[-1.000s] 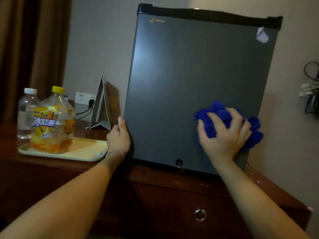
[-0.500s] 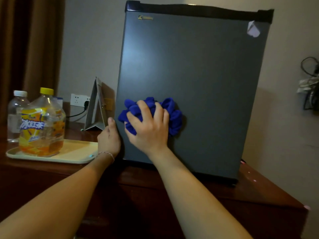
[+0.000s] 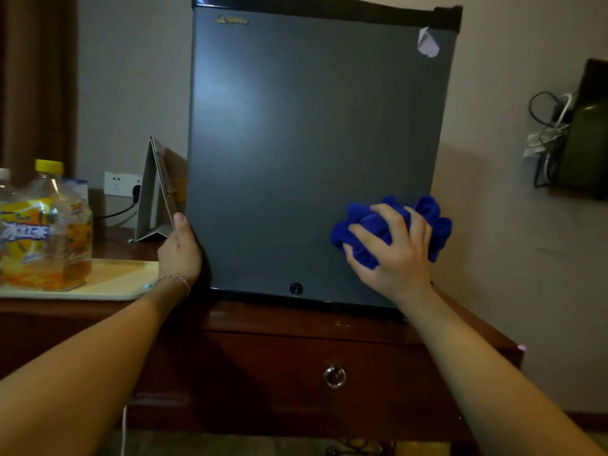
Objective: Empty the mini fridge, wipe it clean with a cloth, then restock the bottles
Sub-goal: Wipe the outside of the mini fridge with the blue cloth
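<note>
On the lower right of the closed fridge door (image 3: 312,153), the right hand (image 3: 393,255) presses a bunched blue cloth (image 3: 388,225) against the panel, fingers curled over the fabric and gripping it. The cloth lies just inside the door's right edge, so the unwiped run of the panel extends to the left and upward from this hand. The left hand (image 3: 179,250) holds the door's lower left edge, thumb up along the side and fingers wrapped behind, bracing the fridge. The right hand is the nearer one for any further stroke; the left hand sits at the far end of a leftward pass and marks its limit. The bottles (image 3: 49,232) stand on a pale tray (image 3: 118,278) left of the fridge, on the wooden cabinet (image 3: 296,357), well apart from the cloth. A folded card stand (image 3: 154,195) stands just behind the left hand. Restocking appears not yet started
</note>
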`<state>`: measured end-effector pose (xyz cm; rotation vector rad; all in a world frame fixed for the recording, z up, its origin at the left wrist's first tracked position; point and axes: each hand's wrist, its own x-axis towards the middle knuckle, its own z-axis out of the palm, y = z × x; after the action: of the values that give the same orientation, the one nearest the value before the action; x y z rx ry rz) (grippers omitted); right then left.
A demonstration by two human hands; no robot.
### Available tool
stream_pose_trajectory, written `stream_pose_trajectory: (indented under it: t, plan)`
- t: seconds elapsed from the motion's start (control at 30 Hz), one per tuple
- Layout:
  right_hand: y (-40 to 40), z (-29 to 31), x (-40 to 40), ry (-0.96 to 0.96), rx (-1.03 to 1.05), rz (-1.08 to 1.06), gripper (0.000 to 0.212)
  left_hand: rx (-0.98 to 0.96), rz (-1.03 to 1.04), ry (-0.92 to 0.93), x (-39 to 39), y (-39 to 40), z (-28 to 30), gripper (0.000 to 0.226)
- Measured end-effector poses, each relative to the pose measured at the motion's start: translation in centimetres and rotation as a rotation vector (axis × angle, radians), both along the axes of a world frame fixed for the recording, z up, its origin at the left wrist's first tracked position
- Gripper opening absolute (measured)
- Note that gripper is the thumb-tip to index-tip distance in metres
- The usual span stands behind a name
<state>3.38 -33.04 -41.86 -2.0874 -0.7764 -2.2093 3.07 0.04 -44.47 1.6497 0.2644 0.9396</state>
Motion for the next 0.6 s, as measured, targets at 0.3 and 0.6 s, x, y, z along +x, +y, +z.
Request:
stream_pose_trajectory:
  t: [0.3,0.6]
  plan:
    - [7.4,-2.6,-0.2,-0.012,0.533,-0.013,0.021,-0.048,-0.032,-0.017,0.6,0.2,-0.2,0.078]
    - [19.3,-1.8,0.0,-0.006,0.519,0.039,0.017,-0.059,-0.163,-0.017,1.4,1.7,-1.6,0.075]
